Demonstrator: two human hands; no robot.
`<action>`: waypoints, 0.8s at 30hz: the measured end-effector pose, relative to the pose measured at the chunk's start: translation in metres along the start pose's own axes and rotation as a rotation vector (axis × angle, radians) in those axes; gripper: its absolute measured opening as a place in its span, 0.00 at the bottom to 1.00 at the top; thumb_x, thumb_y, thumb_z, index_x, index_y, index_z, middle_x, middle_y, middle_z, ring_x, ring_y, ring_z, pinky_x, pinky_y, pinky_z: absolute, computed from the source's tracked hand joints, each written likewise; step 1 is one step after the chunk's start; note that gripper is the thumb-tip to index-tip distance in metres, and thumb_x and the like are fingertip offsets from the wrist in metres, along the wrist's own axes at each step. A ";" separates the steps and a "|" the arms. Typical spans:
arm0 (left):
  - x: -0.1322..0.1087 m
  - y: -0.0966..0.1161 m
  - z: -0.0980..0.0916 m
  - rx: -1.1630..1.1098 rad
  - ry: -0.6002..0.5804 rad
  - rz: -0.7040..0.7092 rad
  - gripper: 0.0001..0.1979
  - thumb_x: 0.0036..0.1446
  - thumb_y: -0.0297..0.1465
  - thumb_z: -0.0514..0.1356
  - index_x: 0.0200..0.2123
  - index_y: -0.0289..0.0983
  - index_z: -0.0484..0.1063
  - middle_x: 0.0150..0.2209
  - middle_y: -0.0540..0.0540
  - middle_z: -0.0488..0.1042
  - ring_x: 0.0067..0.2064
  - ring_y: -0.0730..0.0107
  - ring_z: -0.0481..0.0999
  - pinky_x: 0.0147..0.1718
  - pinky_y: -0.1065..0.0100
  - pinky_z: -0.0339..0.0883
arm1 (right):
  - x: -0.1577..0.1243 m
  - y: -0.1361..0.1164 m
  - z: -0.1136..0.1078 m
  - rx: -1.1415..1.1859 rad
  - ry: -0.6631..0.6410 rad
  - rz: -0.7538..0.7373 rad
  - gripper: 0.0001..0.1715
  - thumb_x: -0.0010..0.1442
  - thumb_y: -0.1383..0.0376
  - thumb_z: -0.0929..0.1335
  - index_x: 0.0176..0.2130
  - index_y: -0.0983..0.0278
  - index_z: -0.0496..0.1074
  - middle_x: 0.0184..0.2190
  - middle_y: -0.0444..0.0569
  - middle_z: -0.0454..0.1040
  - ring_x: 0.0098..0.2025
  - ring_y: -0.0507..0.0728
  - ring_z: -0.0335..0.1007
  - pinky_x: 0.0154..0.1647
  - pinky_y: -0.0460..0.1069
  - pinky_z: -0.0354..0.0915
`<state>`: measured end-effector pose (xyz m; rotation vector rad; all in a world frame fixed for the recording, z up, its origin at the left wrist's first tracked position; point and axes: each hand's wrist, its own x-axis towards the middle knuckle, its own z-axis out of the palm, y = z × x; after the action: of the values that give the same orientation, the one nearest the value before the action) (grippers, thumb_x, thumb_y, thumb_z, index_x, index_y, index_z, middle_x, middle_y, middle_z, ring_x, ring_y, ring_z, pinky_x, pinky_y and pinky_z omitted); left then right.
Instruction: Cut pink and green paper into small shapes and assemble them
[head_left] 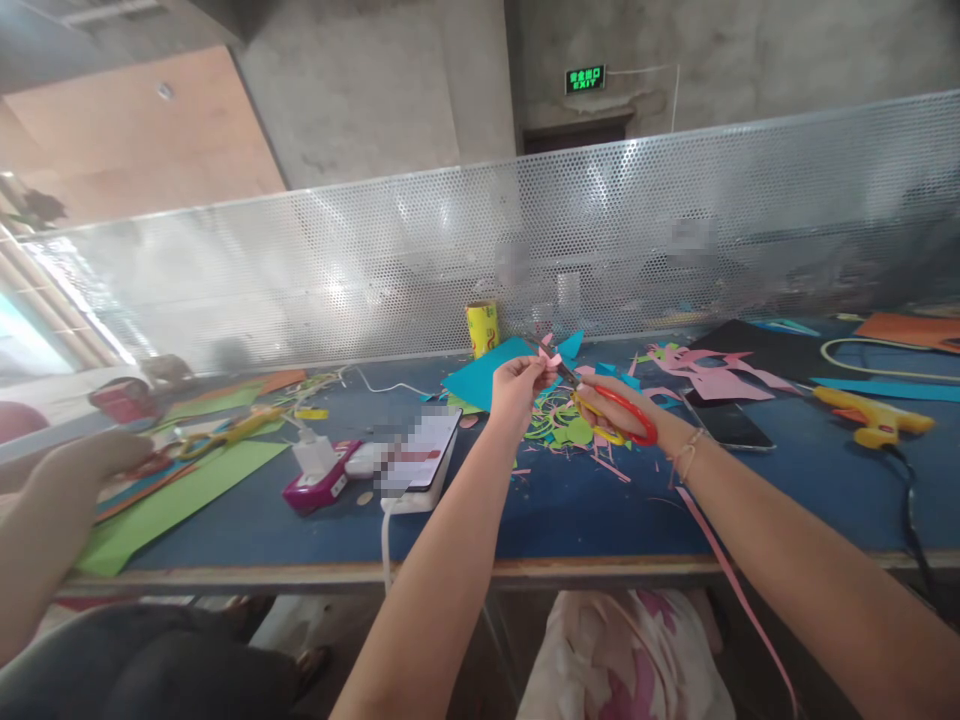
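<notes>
My left hand [519, 388] pinches a small piece of pink paper [553, 360] above the middle of the table. From the right, my right hand [616, 402] grips a pair of scissors [637, 418] by its red and yellow handles. The scissors' dark blades reach up and left to the pink paper, close to my left fingertips; whether they cut into it I cannot tell. Below both hands lies a heap of green, blue and pink paper scraps [559, 428]. A blue paper sheet [472, 376] lies just behind my left hand.
Pink cut paper [724, 375], a dark phone [727, 420] and a yellow glue gun [874, 412] lie to the right. Left are a phone on a white stand [420, 455], a purple power strip [322, 480] and a co-worker's hand [112, 450]. A yellow roll [482, 328] stands by the perforated metal screen [360, 270].
</notes>
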<state>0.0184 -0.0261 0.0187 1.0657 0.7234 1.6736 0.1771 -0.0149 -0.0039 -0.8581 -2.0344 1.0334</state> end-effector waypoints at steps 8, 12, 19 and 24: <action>-0.003 0.002 0.003 -0.059 -0.003 -0.031 0.05 0.44 0.27 0.62 0.22 0.31 0.70 0.20 0.47 0.72 0.21 0.81 0.69 0.24 0.77 0.64 | -0.001 -0.007 0.008 0.065 0.024 0.006 0.22 0.56 0.48 0.59 0.26 0.63 0.58 0.14 0.38 0.62 0.11 0.44 0.52 0.10 0.41 0.51; -0.003 0.003 0.002 -0.078 -0.002 -0.009 0.06 0.42 0.28 0.63 0.22 0.31 0.69 0.20 0.48 0.72 0.20 0.81 0.69 0.23 0.78 0.63 | 0.000 -0.005 0.013 0.074 0.037 -0.020 0.22 0.56 0.48 0.58 0.26 0.63 0.57 0.14 0.38 0.61 0.11 0.44 0.52 0.10 0.41 0.51; -0.002 0.004 0.000 -0.040 0.021 0.008 0.06 0.40 0.28 0.63 0.22 0.32 0.69 0.19 0.47 0.72 0.20 0.79 0.69 0.21 0.77 0.62 | 0.000 -0.003 0.017 0.103 0.044 0.012 0.23 0.56 0.46 0.58 0.25 0.62 0.56 0.13 0.37 0.60 0.09 0.45 0.51 0.08 0.41 0.50; -0.001 0.004 -0.002 0.006 0.043 0.023 0.07 0.39 0.30 0.62 0.23 0.32 0.70 0.19 0.47 0.72 0.20 0.78 0.69 0.21 0.76 0.62 | -0.001 -0.008 0.019 0.101 0.043 0.028 0.24 0.56 0.46 0.58 0.24 0.62 0.57 0.12 0.36 0.58 0.08 0.45 0.51 0.07 0.41 0.51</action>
<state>0.0147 -0.0282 0.0205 1.0486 0.7473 1.7192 0.1605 -0.0268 -0.0063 -0.8514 -1.9222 1.1142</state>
